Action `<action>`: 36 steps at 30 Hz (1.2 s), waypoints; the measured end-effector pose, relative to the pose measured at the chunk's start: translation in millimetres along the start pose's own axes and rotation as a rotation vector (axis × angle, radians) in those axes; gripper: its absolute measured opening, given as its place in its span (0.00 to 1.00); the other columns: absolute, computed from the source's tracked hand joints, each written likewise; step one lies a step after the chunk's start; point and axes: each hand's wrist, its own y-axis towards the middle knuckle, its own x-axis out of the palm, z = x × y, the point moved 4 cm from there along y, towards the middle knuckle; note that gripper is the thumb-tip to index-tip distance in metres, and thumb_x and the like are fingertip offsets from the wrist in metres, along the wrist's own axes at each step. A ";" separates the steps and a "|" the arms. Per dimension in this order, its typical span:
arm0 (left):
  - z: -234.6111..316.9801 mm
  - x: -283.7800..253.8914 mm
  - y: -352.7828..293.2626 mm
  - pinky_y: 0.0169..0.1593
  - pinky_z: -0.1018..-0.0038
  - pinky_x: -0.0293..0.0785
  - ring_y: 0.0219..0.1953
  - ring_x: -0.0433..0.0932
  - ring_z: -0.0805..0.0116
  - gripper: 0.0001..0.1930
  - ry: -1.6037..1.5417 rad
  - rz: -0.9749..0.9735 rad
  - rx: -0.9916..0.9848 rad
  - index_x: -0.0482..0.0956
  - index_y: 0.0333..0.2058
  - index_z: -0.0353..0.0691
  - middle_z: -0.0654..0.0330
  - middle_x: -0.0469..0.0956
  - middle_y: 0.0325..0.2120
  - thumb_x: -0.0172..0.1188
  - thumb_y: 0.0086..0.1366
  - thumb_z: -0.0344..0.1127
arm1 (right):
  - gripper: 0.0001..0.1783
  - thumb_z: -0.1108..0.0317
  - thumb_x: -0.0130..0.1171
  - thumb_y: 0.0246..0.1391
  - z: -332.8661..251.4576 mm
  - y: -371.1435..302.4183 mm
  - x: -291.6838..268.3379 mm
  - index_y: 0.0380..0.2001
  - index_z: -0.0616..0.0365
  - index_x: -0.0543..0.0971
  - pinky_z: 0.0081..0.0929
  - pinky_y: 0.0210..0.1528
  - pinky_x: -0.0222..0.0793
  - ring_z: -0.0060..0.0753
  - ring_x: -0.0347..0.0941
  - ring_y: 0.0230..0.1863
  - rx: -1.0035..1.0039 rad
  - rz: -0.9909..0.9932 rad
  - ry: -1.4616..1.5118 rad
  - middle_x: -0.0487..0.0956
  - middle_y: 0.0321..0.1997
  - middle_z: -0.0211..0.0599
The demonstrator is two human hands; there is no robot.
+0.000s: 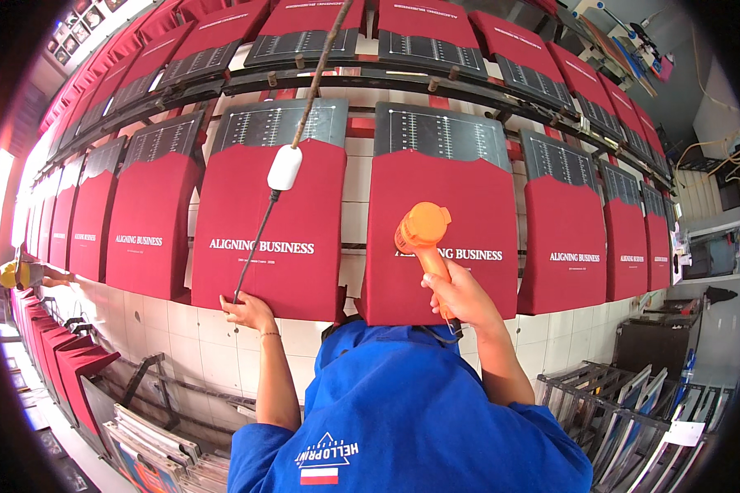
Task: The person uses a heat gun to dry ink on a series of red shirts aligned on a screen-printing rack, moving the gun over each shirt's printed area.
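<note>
My right hand (pixel 464 296) is wrapped round the handle of an orange hair dryer (pixel 423 232), its round head raised over a dark red shirt (pixel 403 292) with white print. My left hand (pixel 249 313) pinches a black power cord (pixel 257 238) at the lower edge of another dark red shirt (pixel 308 283). From there the cord runs up to a white inline socket (pixel 284 168), which hangs from a brown cable (pixel 314 86) coming down from above. Both shirts are stretched over black boards (pixel 444 135) with white ruler marks, which show above the cloth.
Rows of similar boards with red shirts (pixel 563 246) curve away on both sides and behind a dark metal rail (pixel 345 64). Metal racks holding frames (pixel 633 411) stand at the lower right. More frames (pixel 148 444) lean at the lower left, and another person's arm (pixel 53 278) reaches in at far left.
</note>
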 end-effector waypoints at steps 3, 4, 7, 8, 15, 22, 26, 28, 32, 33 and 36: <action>-9.4 0.9 6.5 0.61 0.53 0.63 0.59 0.62 0.38 0.27 0.020 0.014 0.033 0.58 0.63 0.39 0.33 0.56 0.58 0.50 0.69 0.40 | 0.20 0.59 0.50 0.64 0.1 -2.8 -7.9 0.51 0.64 0.70 0.21 0.28 0.74 0.18 0.71 0.25 0.027 -0.024 0.055 0.76 0.38 0.34; -9.2 1.3 6.0 0.61 0.53 0.63 0.59 0.62 0.39 0.27 0.029 0.015 0.050 0.58 0.63 0.39 0.33 0.56 0.58 0.50 0.69 0.41 | 0.20 0.59 0.50 0.64 1.1 -5.2 -11.6 0.52 0.64 0.70 0.21 0.28 0.73 0.18 0.71 0.25 0.017 0.002 0.051 0.76 0.38 0.34; -8.1 3.6 4.1 0.60 0.54 0.64 0.59 0.62 0.39 0.27 0.016 0.018 0.047 0.58 0.63 0.38 0.34 0.56 0.58 0.50 0.69 0.42 | 0.20 0.59 0.51 0.64 5.1 -17.1 -23.0 0.51 0.64 0.70 0.21 0.27 0.73 0.19 0.71 0.25 0.005 0.085 0.059 0.76 0.37 0.34; -7.5 2.8 3.9 0.60 0.54 0.65 0.59 0.63 0.39 0.27 0.019 0.018 0.038 0.58 0.63 0.38 0.34 0.56 0.58 0.50 0.69 0.42 | 0.19 0.60 0.51 0.64 4.9 -25.3 -27.4 0.50 0.64 0.70 0.22 0.26 0.74 0.19 0.72 0.24 0.013 0.117 0.074 0.76 0.36 0.34; -15.5 3.9 5.7 0.59 0.54 0.65 0.58 0.63 0.40 0.27 0.052 0.030 0.043 0.59 0.63 0.40 0.34 0.56 0.58 0.49 0.70 0.44 | 0.18 0.61 0.49 0.65 28.4 -57.0 -45.2 0.50 0.63 0.70 0.21 0.25 0.72 0.20 0.71 0.23 0.060 0.173 0.140 0.75 0.36 0.34; -16.3 5.5 7.5 0.59 0.53 0.64 0.58 0.62 0.39 0.28 0.023 -0.011 -0.003 0.59 0.63 0.40 0.33 0.57 0.57 0.47 0.70 0.47 | 0.18 0.61 0.50 0.64 33.2 -62.2 -51.5 0.51 0.63 0.70 0.22 0.26 0.72 0.19 0.71 0.23 0.037 0.204 0.157 0.75 0.36 0.34; -20.3 9.1 8.8 0.59 0.52 0.63 0.57 0.62 0.39 0.28 0.036 -0.008 0.007 0.59 0.63 0.39 0.32 0.57 0.57 0.48 0.69 0.46 | 0.20 0.61 0.50 0.64 41.2 -73.4 -69.3 0.53 0.62 0.70 0.23 0.27 0.73 0.20 0.71 0.24 0.052 0.282 0.171 0.76 0.37 0.35; -20.7 9.4 7.7 0.58 0.52 0.63 0.56 0.63 0.38 0.28 0.022 0.001 0.013 0.59 0.63 0.40 0.31 0.58 0.56 0.48 0.69 0.45 | 0.20 0.60 0.50 0.64 48.2 -78.2 -78.1 0.53 0.62 0.70 0.23 0.27 0.73 0.20 0.71 0.24 0.065 0.318 0.187 0.76 0.37 0.35; -19.4 7.8 6.8 0.57 0.53 0.65 0.55 0.64 0.39 0.27 0.043 0.010 0.024 0.59 0.63 0.40 0.31 0.58 0.56 0.48 0.69 0.45 | 0.18 0.61 0.50 0.64 48.5 -85.9 -89.5 0.51 0.62 0.70 0.23 0.26 0.74 0.20 0.70 0.24 0.081 0.369 0.194 0.76 0.36 0.34; -15.9 7.3 4.0 0.57 0.53 0.66 0.55 0.64 0.39 0.27 0.046 -0.013 0.014 0.59 0.63 0.40 0.32 0.57 0.57 0.48 0.69 0.45 | 0.17 0.62 0.50 0.64 49.2 -87.5 -92.0 0.50 0.63 0.71 0.23 0.26 0.74 0.19 0.70 0.24 0.083 0.385 0.196 0.76 0.36 0.33; -7.8 4.2 -0.2 0.56 0.52 0.67 0.54 0.66 0.38 0.27 0.046 0.006 0.019 0.59 0.63 0.41 0.31 0.57 0.56 0.47 0.69 0.45 | 0.17 0.62 0.50 0.64 54.5 -89.6 -100.0 0.50 0.63 0.71 0.23 0.26 0.74 0.19 0.70 0.23 0.072 0.390 0.220 0.76 0.36 0.34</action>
